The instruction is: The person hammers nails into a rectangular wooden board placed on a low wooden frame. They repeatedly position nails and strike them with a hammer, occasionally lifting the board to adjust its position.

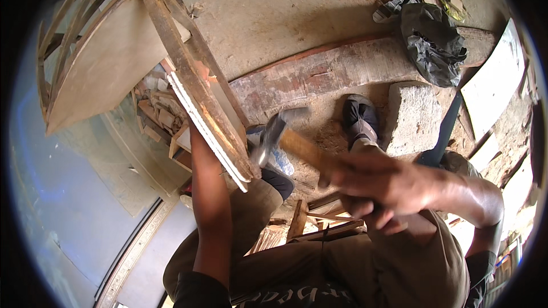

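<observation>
My right hand (394, 185) is closed around the wooden handle of a claw hammer (305, 149), blurred by motion. The hammer's metal head is close to the near end of a wooden frame (185, 60) at the left. This frame has a worn long beam, curved slats and a pale panel (111, 60). A white strip (205, 131) runs along the beam's side. My left forearm reaches up behind the strip; most of my left hand (202, 71) is hidden by the beam, with what look like fingers showing beside it, gripping the frame.
Wood offcuts (162, 114) lie beneath the frame. A long weathered board (325, 74) crosses the dirt floor ahead, with a concrete block (414, 117) near my foot. Black plastic (434, 43) and a white sheet (496, 80) lie right. Wooden pieces (325, 228) are between my legs.
</observation>
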### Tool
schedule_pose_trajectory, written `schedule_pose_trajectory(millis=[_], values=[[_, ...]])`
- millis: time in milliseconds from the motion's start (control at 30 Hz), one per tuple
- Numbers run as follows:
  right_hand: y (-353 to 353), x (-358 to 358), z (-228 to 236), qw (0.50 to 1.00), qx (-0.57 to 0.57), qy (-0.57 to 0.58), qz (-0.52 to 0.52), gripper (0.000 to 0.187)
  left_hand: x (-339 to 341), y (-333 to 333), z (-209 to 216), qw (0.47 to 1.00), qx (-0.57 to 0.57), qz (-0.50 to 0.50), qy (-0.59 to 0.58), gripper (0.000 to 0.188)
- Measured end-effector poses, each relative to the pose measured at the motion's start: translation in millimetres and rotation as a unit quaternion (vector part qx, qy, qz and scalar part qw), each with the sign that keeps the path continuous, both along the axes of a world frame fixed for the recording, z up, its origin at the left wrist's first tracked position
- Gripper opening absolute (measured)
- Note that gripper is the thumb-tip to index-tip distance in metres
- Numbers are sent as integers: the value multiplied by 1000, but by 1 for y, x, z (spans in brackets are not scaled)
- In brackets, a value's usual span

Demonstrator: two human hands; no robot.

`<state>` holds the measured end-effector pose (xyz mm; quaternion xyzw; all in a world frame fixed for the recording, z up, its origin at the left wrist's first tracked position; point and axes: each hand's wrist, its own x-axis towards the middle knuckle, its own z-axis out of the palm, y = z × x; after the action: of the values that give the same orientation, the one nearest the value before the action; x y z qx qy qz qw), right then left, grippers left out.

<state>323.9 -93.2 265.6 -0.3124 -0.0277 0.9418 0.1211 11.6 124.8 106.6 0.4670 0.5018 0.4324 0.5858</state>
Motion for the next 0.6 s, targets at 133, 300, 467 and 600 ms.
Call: schedule_pose_trajectory(millis=[133,300,467,600], values=[[3,-13,-3,977,-111,-50,-177,25,-10,-3,4,996,53,17,65,65],[-2,-29,13,961,-143,-75,-224,25,2,1,-1,993,71,4,97,70],[-10,-29,10,959,-168,-15,-227,27,1,0,-3,988,85,5,129,75],[-17,-28,1,986,-100,23,-134,29,4,-4,-3,986,90,8,142,78]])
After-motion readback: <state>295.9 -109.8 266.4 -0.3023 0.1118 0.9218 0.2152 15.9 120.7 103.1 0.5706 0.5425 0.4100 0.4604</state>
